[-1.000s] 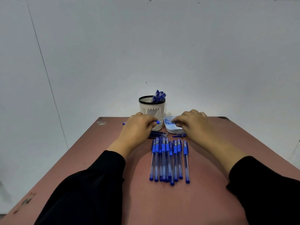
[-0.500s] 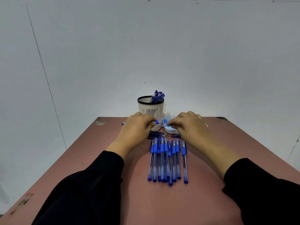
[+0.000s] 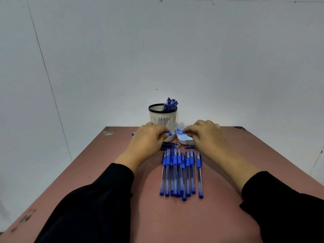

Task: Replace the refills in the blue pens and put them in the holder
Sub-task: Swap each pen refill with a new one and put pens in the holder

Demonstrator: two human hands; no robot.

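Blue pen (image 3: 171,133) in hand lies level between the two hands, above the far end of the table (image 3: 122,199) and just in front of the holder (image 3: 163,118). Left hand (image 3: 149,139) has its fingers curled round the barrel, whose tail end sticks out past the knuckles on the far left; right hand (image 3: 204,135) pinches the tip end with curled fingers, over the small white tray (image 3: 184,140). Whether the tip section is coming off or going on cannot be told. Just beneath the hands a bundle of loose refills (image 3: 170,146) lies on the table, with a small blue part (image 3: 190,147) beside it, near the tray. Nearer the person, a row of pens (image 3: 181,172) lies side by side, touching or overlapping, caps toward the holder. The holder already has several capped blue pens (image 3: 170,104) leaning against its right rim. Judging by that, the job is partly done: a handful of pens are finished and stowed, one is being worked on, and the larger share, the whole row on the table, looks yet to be handled.
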